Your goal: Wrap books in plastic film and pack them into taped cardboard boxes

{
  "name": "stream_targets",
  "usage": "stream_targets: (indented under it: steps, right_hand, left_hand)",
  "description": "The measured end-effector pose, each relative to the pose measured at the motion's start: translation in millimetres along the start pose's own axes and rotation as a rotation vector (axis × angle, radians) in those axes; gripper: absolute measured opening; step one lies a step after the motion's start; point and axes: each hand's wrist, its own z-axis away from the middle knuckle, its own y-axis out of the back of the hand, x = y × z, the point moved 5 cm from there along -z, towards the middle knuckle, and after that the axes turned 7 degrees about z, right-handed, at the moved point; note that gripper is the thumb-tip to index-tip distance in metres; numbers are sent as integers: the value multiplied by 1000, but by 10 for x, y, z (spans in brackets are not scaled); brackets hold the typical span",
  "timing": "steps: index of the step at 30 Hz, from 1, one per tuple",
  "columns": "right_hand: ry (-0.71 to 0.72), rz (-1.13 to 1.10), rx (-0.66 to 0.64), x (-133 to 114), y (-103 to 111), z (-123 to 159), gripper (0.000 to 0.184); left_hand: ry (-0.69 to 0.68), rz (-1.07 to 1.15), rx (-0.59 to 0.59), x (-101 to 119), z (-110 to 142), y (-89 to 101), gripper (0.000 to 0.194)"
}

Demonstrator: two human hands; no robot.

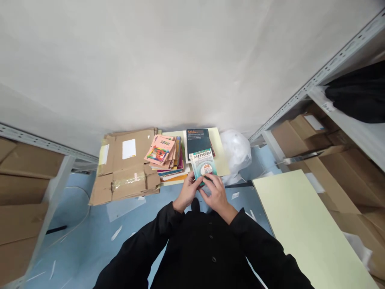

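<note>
A thin teal-and-white book (202, 161) with Chinese lettering and a round picture on its cover is tilted up in front of me. My left hand (189, 189) grips its lower left edge, fingers closed. At the lower right corner, my right hand (215, 193) has its fingers closed on the same book. Just behind it lies a dark blue book (197, 140), partly covered by the held one. To the left is an uneven stack of books (162, 150), with a pink-covered one on top.
Flattened cardboard (120, 172) lies left of the books. A pale yellow board (218, 146) is under them, with a white plastic bag (237, 152) beside it. Metal shelves with cardboard boxes (22, 192) flank both sides. A pale yellow tabletop (306, 224) stands at right. Paper scraps litter the blue floor (90, 241).
</note>
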Motion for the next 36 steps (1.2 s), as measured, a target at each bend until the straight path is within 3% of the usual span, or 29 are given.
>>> stream_targets:
  steps: [3,6,10,13,17,21,25,30,36]
  right_hand:
    - [-80,-18,-1,167,173,136,28]
    - [-359,-51,113,498,423,206,38]
    - [-691,-435,106,906,564,251,57]
    - [-811,-643,98,1072,664,318,54]
    - [-930,-640,143,1211,918,572,49]
    - [-1069,-729,213,1346,1124,960,44]
    - [-1192,-776,362,1536,1312,1349,47]
    - [-1232,-785,502,1794,1637,1755,47]
    - [-1271,-840,616,2178,2102,2289,43]
  left_hand:
    - [167,39,-81,-131,17,-5,48]
    - [299,36,-187,-242,43,-35,51]
    - [428,8,-345,-386,50,-133,53]
    - [516,-5,-462,-503,37,-264,54]
    - [631,-73,-587,-669,33,-513,55]
    - [667,-202,-555,-858,34,-755,53]
    - [618,-309,-507,-1098,9,-991,47]
    - [572,-470,-524,-1480,-28,-1371,53]
    - [581,-602,-499,-2038,-25,-1962,47]
